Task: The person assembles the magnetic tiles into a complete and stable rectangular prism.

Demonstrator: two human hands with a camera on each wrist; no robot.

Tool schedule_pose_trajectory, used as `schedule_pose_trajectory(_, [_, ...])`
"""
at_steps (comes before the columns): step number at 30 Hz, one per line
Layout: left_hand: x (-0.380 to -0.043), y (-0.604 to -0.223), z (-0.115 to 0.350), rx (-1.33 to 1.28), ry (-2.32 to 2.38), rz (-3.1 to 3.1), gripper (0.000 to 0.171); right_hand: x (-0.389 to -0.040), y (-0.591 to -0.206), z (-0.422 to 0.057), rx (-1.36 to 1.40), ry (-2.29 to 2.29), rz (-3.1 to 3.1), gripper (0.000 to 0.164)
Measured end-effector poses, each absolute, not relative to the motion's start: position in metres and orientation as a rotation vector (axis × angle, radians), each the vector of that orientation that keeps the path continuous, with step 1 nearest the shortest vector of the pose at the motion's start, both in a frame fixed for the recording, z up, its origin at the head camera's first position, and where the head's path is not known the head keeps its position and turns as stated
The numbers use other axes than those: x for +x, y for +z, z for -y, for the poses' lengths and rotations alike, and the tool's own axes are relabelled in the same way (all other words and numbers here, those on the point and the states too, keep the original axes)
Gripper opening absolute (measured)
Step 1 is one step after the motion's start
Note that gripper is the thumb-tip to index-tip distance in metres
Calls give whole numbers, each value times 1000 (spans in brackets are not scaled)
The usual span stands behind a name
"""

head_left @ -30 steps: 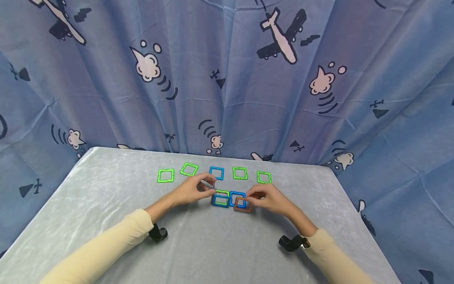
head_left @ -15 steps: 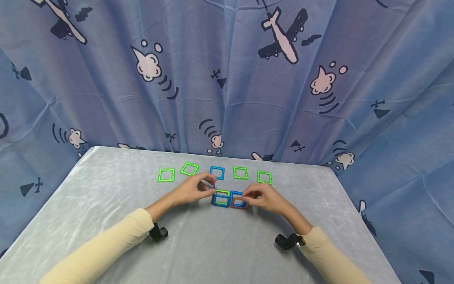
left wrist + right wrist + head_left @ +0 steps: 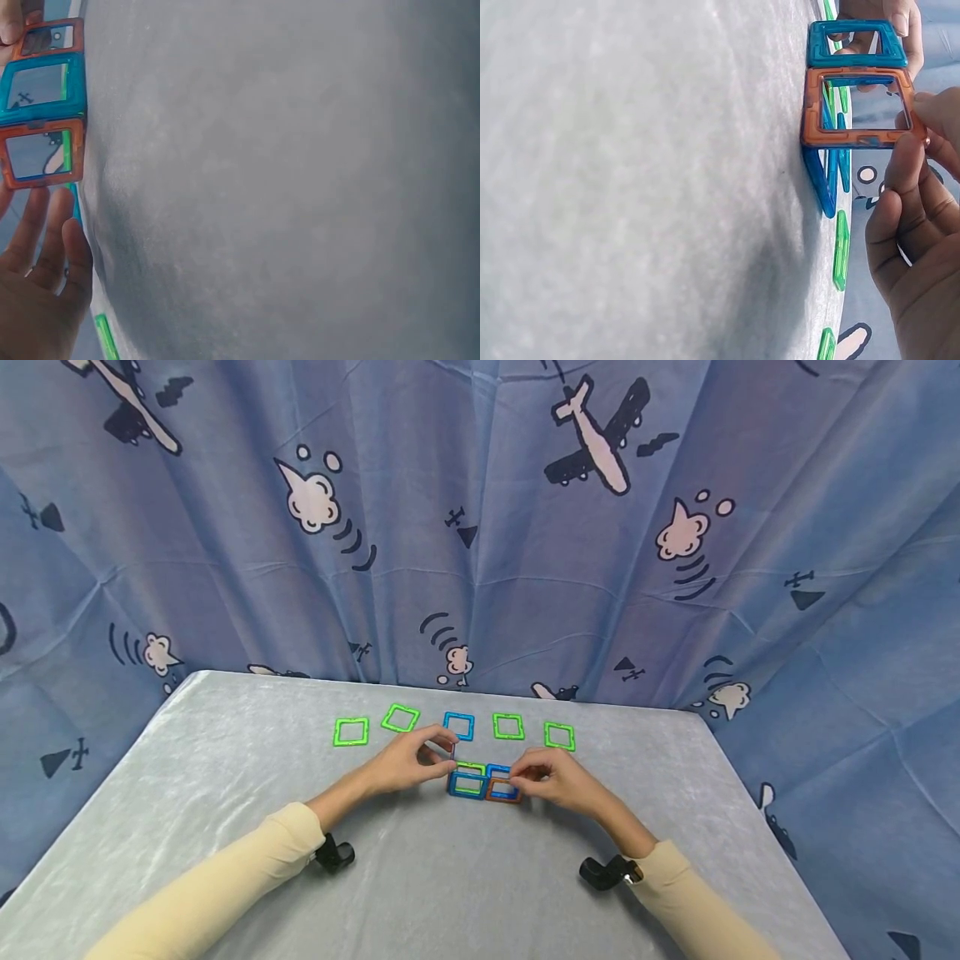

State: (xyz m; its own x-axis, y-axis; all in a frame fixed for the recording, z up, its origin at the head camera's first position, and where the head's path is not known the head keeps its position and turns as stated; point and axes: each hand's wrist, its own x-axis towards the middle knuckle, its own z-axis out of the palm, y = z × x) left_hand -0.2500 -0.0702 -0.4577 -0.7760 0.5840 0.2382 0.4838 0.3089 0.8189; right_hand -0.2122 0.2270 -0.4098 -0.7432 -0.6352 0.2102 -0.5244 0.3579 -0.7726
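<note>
Square magnetic tiles with hollow frames stand at mid-table. My left hand [image 3: 405, 764] pinches an upright orange tile [image 3: 45, 181] at the structure's left side; the head view shows that tile only edge-on. Beside it stands an upright teal tile [image 3: 468, 795], in front of a green tile [image 3: 471, 766] lying flat. With thumb and fingers, my right hand [image 3: 562, 779] grips another orange tile [image 3: 855, 138], upright next to the teal one [image 3: 855, 60]. Behind it a blue tile [image 3: 498, 768] lies flat on the table. From the frames I cannot tell whether every edge touches.
Along the table's back lie loose tiles: a green one [image 3: 337, 732] at left, a tilted green one [image 3: 399, 728], a blue one [image 3: 459, 737], and more green ones [image 3: 507, 737] to the right. A patterned curtain [image 3: 480, 527] hangs behind the grey table [image 3: 450, 885].
My right hand has moved left, bringing its orange tile from the blue tile's right side up to the teal tile's edge. My left hand has stayed in place.
</note>
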Motion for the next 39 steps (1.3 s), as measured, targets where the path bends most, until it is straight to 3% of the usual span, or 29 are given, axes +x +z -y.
schedule_pose_trajectory(19, [-252,-460,70,1017,1471,-2458,40,-231,-444,-252,-1093,-1355,-2481,10])
schedule_pose_trajectory(27, [-252,-461,70,1030,1469,-2463,40,-241,-450,-268,-975,-1379,-2487,11])
schedule_pose_trajectory(39, [-251,-459,70,1018,1476,-2459,41,-257,-461,-266,-916,-1240,-2506,23])
